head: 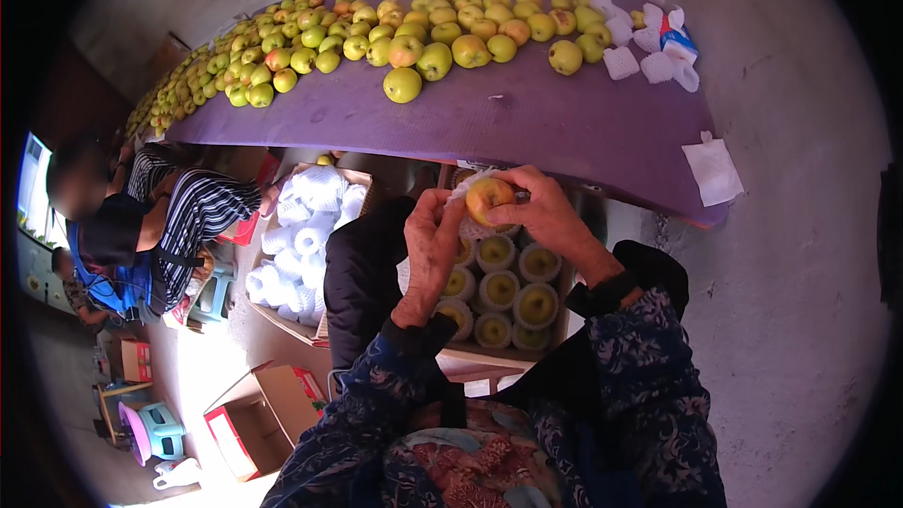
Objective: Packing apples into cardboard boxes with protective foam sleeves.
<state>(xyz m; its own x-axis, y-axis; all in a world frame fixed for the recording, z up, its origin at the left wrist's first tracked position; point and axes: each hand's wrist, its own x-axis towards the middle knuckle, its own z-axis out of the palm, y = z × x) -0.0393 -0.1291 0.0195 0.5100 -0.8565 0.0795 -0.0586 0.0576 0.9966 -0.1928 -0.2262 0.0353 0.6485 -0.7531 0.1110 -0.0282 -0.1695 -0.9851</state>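
Between both hands, over an open carton, is a yellow-red apple [487,200]. My right hand [547,215] grips it, thumb on its near side. My left hand [432,243] holds a white foam net sleeve [471,184] against the apple's far left side; how far the sleeve covers the apple is partly hidden. Below, the cardboard carton [487,356] holds several yellow-green apples [499,291] in white foam sleeves, set close together. Ahead stands a table with a purple cover [550,109], bearing a long heap of loose yellow-green apples [430,32].
Left of my knee stands a carton of white foam sleeves [308,240]. An open cardboard box [250,430] lies behind it. Another person [162,233] sits at the left, and someone else farther back. Loose sleeves [657,67] and white paper [712,171] lie at the table's right.
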